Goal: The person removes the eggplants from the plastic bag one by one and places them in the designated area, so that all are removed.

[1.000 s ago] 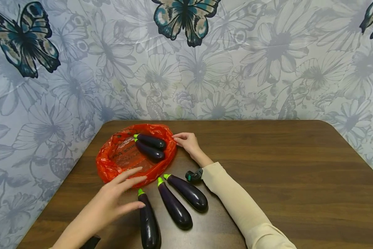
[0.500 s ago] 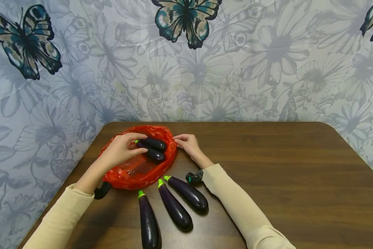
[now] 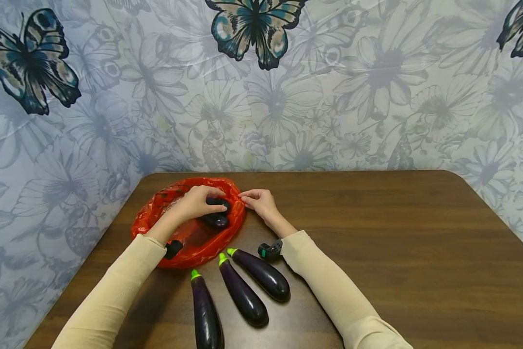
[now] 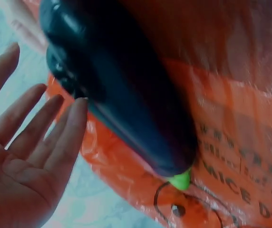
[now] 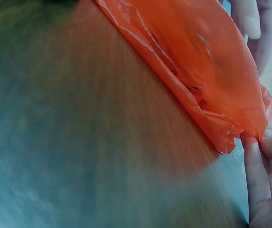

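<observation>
A red plastic bag (image 3: pixel 141 220) lies with its mouth spread wide on the left of the table. Inside it, at the right, are two dark purple eggplants; the nearer eggplant (image 3: pixel 216 221) shows below my left hand (image 3: pixel 195 202), which partly covers the farther eggplant (image 3: pixel 216 202). In the left wrist view the fingers are spread and fairly straight, fingertips right beside an eggplant (image 4: pixel 126 90) with a green stem end. My right hand (image 3: pixel 262 203) pinches the bag's right rim between thumb and fingers, with the gathered plastic (image 5: pixel 226 135) visible in the right wrist view.
Three more eggplants lie in front of the bag: a left one (image 3: pixel 206 315), a middle one (image 3: pixel 244 295) and a right one (image 3: pixel 261 275). The brown wooden table (image 3: pixel 374 242) meets a flower-patterned wall covering (image 3: pixel 305 111) with butterflies behind it.
My left hand has moved from above the bag's near rim into the bag, then further right over the eggplants there. The right hand keeps its pinch on the rim.
</observation>
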The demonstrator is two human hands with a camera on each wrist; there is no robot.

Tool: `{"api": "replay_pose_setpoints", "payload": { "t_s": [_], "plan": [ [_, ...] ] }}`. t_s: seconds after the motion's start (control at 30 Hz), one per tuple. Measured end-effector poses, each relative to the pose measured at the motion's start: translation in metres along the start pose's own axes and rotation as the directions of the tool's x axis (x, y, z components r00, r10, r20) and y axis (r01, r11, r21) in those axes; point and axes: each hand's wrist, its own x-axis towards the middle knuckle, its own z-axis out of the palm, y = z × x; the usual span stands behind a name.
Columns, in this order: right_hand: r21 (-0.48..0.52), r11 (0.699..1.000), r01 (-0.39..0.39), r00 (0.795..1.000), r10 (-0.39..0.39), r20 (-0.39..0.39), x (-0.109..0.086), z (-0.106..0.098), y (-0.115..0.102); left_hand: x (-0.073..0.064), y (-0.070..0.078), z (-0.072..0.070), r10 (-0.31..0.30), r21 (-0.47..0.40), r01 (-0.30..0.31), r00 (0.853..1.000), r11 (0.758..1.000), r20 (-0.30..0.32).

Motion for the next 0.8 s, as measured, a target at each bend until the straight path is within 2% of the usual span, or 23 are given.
{"api": "replay_pose_setpoints", "payload": {
  "t_s": [0.13, 0.57, 0.8],
  "plan": [
    [0.004, 1.000, 0.000, 1.000, 0.000, 0.004, -0.001, 0.001, 0.000, 0.003, -0.002, 0.007, 0.033, 0.043, -0.033, 0.999, 0.999, 0.009],
    [-0.010, 1.000, 0.012, 1.000, -0.012, -0.001, 0.003, 0.000, 0.003, 0.011, -0.007, 0.017, 0.034, 0.061, -0.034, 0.999, 0.998, 0.010],
    [-0.012, 1.000, 0.014, 1.000, -0.014, -0.009, 0.002, -0.001, 0.003, 0.014, -0.006, 0.025, -0.005, 0.063, 0.007, 1.000, 0.998, -0.029]
  ]
}}
